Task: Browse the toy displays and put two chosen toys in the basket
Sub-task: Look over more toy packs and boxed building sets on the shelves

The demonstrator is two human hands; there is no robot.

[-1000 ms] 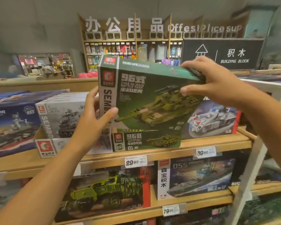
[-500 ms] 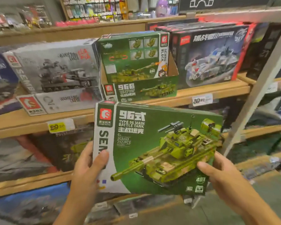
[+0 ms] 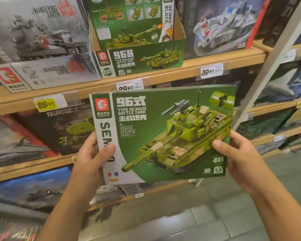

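A person stands at wooden store shelves stacked with boxed building-brick toys and holds one green tank box out in front of their chest, face up, printed with a model tank and the words "Type 96 Main Battle Tank". The left hand grips the box's left edge, thumb pressed on the white side strip and fingers curled behind it. The right hand grips the lower right corner the same way, thumb on the front and fingers tucked underneath. The box is clear of the shelves, held in the air above the tiled floor. On the shelf just above it sits an open display carton with another green tank box inside, a grey box to its left, and a white tank box to its right. No basket is in view, so it seems one toy has been picked up for a look but nothing is placed yet; both toys appear left to be put in.
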